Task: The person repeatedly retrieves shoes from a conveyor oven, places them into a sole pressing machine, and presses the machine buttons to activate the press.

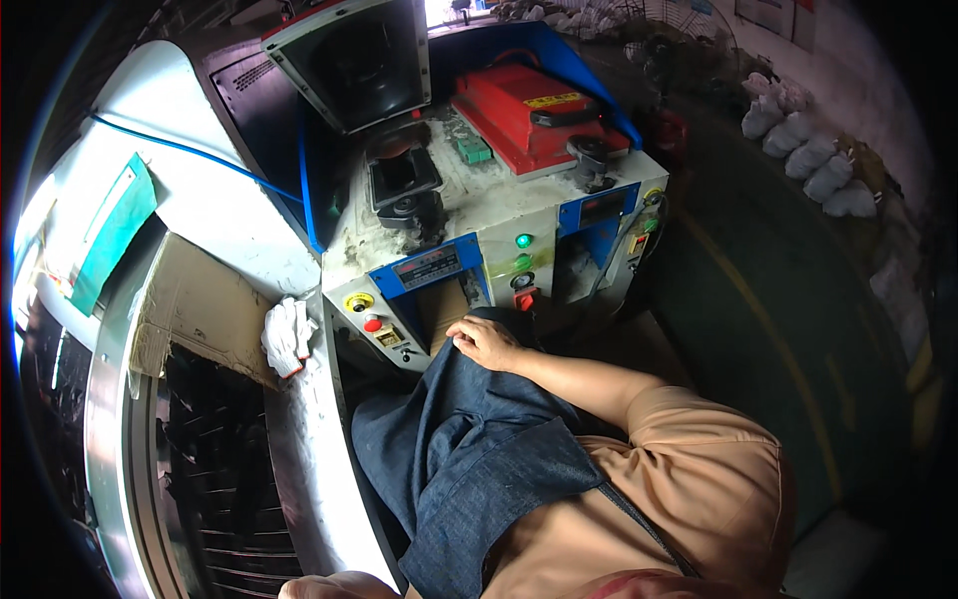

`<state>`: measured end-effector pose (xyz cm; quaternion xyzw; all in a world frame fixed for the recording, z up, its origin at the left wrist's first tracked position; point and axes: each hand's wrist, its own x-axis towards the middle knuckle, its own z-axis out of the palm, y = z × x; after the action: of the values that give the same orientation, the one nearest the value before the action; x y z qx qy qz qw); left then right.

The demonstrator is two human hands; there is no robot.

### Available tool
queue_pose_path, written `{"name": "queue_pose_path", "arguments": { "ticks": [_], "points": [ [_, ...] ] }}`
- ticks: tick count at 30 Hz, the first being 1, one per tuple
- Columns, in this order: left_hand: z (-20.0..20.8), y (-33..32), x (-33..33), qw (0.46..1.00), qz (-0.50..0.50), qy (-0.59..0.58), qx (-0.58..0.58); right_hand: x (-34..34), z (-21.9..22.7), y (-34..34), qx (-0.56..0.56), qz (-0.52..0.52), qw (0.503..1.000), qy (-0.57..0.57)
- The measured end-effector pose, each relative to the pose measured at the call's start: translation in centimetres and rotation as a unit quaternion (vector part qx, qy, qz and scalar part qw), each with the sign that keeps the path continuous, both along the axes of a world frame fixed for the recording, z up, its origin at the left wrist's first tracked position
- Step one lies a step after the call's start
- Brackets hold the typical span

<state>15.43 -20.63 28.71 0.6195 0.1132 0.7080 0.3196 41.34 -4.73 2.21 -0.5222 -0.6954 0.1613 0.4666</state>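
Observation:
My right hand (486,342) lies over my knee, its fingers curled closed on the cloth of a dark blue denim apron (479,439). Only the top of my left hand (337,587) shows at the lower edge, beside the metal conveyor frame; its fingers are hidden. In front of my knees stands a white machine (506,255) with two stations. Its left station has a raised frame-like lid (364,70) above a black mould (404,177). A red cover (534,115) sits lowered over the right station.
White gloves (288,337) lie on the metal ledge at my left, next to a cardboard sheet (200,309). A dark slatted conveyor (225,469) runs alongside. Blue tubing (200,153) crosses the white housing. Filled white sacks (808,150) line the wall at far right, near a fan (679,40).

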Motion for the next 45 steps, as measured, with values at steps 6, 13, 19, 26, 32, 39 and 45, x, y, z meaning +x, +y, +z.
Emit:
{"name": "queue_pose_path", "arguments": {
  "ticks": [6,13,19,26,32,39,45],
  "points": [
    [-0.3,0.2,0.1,1.000,-0.004,-0.002,-0.009,0.1,-0.1,0.2,0.000,0.001,1.000,0.001],
    [-0.4,0.4,0.2,1.000,-0.016,-0.006,-0.021,0.2,0.1,0.1,0.004,-0.001,1.000,-0.006],
    [-0.5,0.6,0.2,0.999,-0.027,-0.010,-0.034,0.3,0.1,0.0,0.009,-0.002,1.000,0.003],
    [-1.7,1.7,0.3,0.979,-0.108,-0.063,-0.161,0.2,-1.3,1.2,0.084,-0.028,0.996,-0.022],
    [-6.8,5.2,1.5,0.843,-0.364,-0.204,-0.339,0.7,1.0,-0.1,0.035,-0.002,0.999,0.007],
    [-8.2,5.6,1.0,0.839,-0.363,-0.223,-0.338,0.6,0.0,0.6,0.012,0.020,1.000,0.010],
    [-8.3,5.5,0.9,0.846,-0.352,-0.203,-0.344,0.6,0.1,0.6,0.012,0.014,1.000,0.000]
  ]
}}
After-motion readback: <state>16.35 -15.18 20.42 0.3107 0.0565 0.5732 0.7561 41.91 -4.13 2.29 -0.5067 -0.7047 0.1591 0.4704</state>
